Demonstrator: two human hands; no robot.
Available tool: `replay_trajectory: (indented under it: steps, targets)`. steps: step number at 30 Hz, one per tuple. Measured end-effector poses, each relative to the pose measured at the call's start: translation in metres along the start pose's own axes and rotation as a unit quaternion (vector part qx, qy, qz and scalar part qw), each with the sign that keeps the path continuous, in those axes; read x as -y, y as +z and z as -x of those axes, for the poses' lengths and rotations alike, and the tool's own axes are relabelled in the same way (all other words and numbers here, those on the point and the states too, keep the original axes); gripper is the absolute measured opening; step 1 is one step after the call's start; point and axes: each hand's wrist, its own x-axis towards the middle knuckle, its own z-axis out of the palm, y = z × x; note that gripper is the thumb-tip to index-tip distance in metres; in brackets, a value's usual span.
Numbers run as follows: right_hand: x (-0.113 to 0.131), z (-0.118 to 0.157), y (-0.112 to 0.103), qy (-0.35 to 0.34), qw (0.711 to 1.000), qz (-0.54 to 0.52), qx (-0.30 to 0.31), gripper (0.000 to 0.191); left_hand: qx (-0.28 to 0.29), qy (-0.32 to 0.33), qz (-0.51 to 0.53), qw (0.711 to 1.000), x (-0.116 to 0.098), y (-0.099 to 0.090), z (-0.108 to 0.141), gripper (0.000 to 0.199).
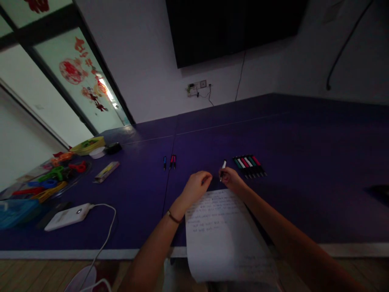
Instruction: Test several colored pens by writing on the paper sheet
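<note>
A white-and-black pen (224,164) is held upright and slightly tilted in the fingers of my right hand (232,179), just past the top edge of a handwritten sheet of paper (219,239). My left hand (197,184) rests to the left of it, its fingers curled together; what they hold, if anything, is hidden. The sheet lies between my forearms and bends down over the table's near edge. To the right of my right hand, several pens (249,166) in white, green, red and pink lie side by side. Left of my hands are a blue pen (164,163) and two pinkish pens (172,162).
On the purple table (139,190), a white power bank (68,217) with a cable lies at the left. Beyond it are a small box (106,172) and a tray of colourful scissors and tools (56,178). A dark object (379,191) sits at the far right.
</note>
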Motion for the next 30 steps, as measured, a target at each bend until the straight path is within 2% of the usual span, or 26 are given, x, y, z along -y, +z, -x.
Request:
replay_trajectory:
  steps: [2,3,5,6,8,10,12,14,17,21,24,27,30]
  targets:
    - [0.000,0.000,-0.002,-0.012,1.000,-0.011,-0.008,0.015,0.116,0.029,-0.117,0.986,-0.024,-0.005,0.013,0.021]
    - [0.001,0.000,-0.003,-0.019,1.000,-0.016,-0.011,0.018,0.142,0.021,-0.179,0.973,-0.037,-0.003,0.025,0.022]
    - [0.001,0.000,-0.004,-0.032,0.999,-0.026,-0.012,0.023,0.125,-0.012,-0.273,0.954,-0.057,0.010,0.057,0.022]
    - [0.002,0.001,-0.004,-0.038,0.999,-0.030,-0.012,0.025,0.099,0.002,-0.299,0.949,-0.065,0.020,0.076,0.022]
    - [0.002,0.002,-0.004,-0.046,0.998,-0.033,-0.012,0.025,0.054,0.072,-0.329,0.940,-0.075,0.041,0.114,0.034]
    - [0.001,0.003,-0.003,-0.046,0.999,-0.027,-0.012,0.020,0.067,0.109,-0.332,0.935,-0.078,0.059,0.145,0.053]
    - [-0.001,0.006,-0.003,-0.042,0.999,-0.008,-0.006,0.019,0.077,0.092,-0.336,0.934,-0.077,0.072,0.162,0.073]
    - [-0.001,0.008,-0.003,-0.043,0.999,0.016,0.013,0.024,0.075,0.073,-0.347,0.932,-0.074,0.080,0.165,0.078]
    - [0.003,0.011,-0.002,-0.065,0.996,0.052,0.036,0.029,0.048,0.056,-0.374,0.925,-0.069,0.085,0.153,0.075]
    - [0.019,0.020,0.010,-0.112,0.989,0.100,-0.011,0.028,0.040,0.035,-0.384,0.922,-0.066,0.093,0.132,0.080]
    - [0.026,0.042,0.022,-0.140,0.976,0.157,-0.051,0.027,0.043,0.003,-0.377,0.925,-0.068,0.107,0.120,0.092]
    - [0.018,0.071,0.025,-0.119,0.968,0.214,-0.048,0.028,0.046,-0.008,-0.366,0.929,-0.072,0.121,0.109,0.094]
    - [0.001,0.089,0.015,-0.100,0.950,0.291,-0.059,0.033,0.043,0.011,-0.340,0.939,-0.075,0.121,0.103,0.090]
